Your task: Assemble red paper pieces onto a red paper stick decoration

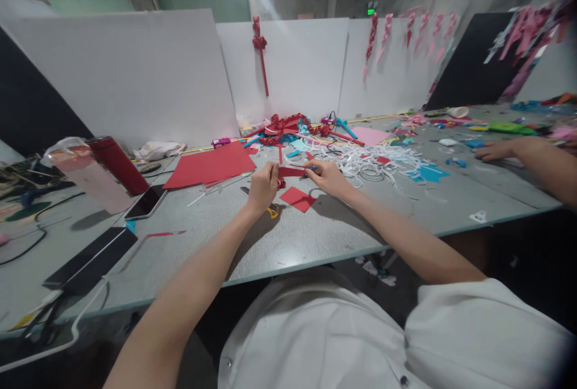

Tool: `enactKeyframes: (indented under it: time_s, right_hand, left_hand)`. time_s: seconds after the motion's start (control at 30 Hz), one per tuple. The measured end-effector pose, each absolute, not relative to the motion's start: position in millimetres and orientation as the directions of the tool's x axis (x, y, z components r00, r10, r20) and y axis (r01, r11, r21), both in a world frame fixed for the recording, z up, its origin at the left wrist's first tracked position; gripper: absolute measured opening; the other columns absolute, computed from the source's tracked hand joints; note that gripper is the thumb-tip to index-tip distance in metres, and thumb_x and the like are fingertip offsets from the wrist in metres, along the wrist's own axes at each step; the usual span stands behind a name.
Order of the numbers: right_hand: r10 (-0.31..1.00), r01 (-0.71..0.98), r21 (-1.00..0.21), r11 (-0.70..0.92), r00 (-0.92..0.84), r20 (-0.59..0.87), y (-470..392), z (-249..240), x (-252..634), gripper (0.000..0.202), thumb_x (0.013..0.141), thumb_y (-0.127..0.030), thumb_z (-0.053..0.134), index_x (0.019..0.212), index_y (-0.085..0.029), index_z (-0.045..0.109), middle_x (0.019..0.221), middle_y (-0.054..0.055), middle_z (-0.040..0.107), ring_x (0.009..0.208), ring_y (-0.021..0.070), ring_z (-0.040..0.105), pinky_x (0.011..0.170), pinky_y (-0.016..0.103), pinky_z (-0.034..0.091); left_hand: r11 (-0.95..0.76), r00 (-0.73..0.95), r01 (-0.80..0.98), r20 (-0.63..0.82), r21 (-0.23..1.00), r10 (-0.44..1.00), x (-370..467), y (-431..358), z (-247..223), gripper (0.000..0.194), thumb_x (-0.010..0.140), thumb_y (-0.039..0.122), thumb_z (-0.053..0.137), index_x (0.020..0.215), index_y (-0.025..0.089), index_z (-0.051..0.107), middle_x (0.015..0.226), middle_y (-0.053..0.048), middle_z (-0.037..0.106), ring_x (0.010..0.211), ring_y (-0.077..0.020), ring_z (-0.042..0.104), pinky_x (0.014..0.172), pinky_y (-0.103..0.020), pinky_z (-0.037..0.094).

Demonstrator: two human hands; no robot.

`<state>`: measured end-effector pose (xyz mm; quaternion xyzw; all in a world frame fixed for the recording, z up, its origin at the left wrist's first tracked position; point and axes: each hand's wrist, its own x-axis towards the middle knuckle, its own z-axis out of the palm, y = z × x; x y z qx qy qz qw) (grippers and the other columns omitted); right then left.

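Note:
My left hand (264, 188) is closed on the left end of a narrow red paper strip (291, 171). At the strip's right end my right hand (328, 177) is closed, with a thin blue tool, perhaps a pen, between its fingers. Below the strip a red paper square (297, 199) lies flat on the grey table (288, 251). A yellow-handled cutter (273, 211) rests beside my left hand, partly hidden by it. A large red sheet (211, 165) lies to the left of my hands.
White paper strips (378, 163) and red ribbon pieces (286, 127) are heaped behind my hands. At left stand a pink bottle (92, 178) and a red flask (118, 165), near a phone (146, 202) and a black box (92, 260). Another person's hand (496, 151) rests at right.

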<state>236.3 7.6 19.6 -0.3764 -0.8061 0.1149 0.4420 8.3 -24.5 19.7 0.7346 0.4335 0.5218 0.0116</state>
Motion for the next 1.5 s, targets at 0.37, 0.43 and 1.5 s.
enactKeyframes:
  time_s: [0.37,0.43,1.5]
  right_hand:
    - [0.676,0.484,-0.481,0.731,-0.417,0.607,-5,25,230,0.036,0.099,-0.046,0.051,0.112,-0.017,0.067,0.05,-0.006,0.046,0.043,0.0091,0.031,0.048,0.025,0.023]
    - [0.668,0.483,-0.471,0.738,-0.427,0.609,-4,24,230,0.036,0.099,-0.045,0.051,0.112,-0.017,0.068,0.049,-0.006,0.044,0.043,0.0093,0.029,0.048,0.025,0.023]
    - [0.618,0.568,-0.328,0.755,-0.45,0.644,2,18,234,0.027,0.097,-0.034,0.051,0.102,-0.017,0.071,0.053,-0.006,0.045,0.048,0.0102,0.034,0.056,0.025,0.028]
  left_hand:
    - [-0.307,0.052,0.922,0.714,0.234,0.698,0,-16,17,0.041,0.108,0.039,0.028,0.101,0.016,0.062,0.076,-0.01,0.069,0.065,-0.0195,0.063,0.062,-0.028,0.036]
    - [-0.286,0.058,0.935,0.707,0.208,0.705,0,-17,18,0.041,0.108,0.038,0.028,0.101,0.016,0.062,0.077,-0.011,0.069,0.066,-0.0197,0.064,0.062,-0.028,0.036]
    - [-0.469,0.092,0.252,0.462,0.846,0.882,8,-5,7,0.025,0.084,0.038,0.07,0.089,0.014,0.075,0.072,-0.007,0.075,0.065,-0.0189,0.073,0.062,-0.029,0.059]
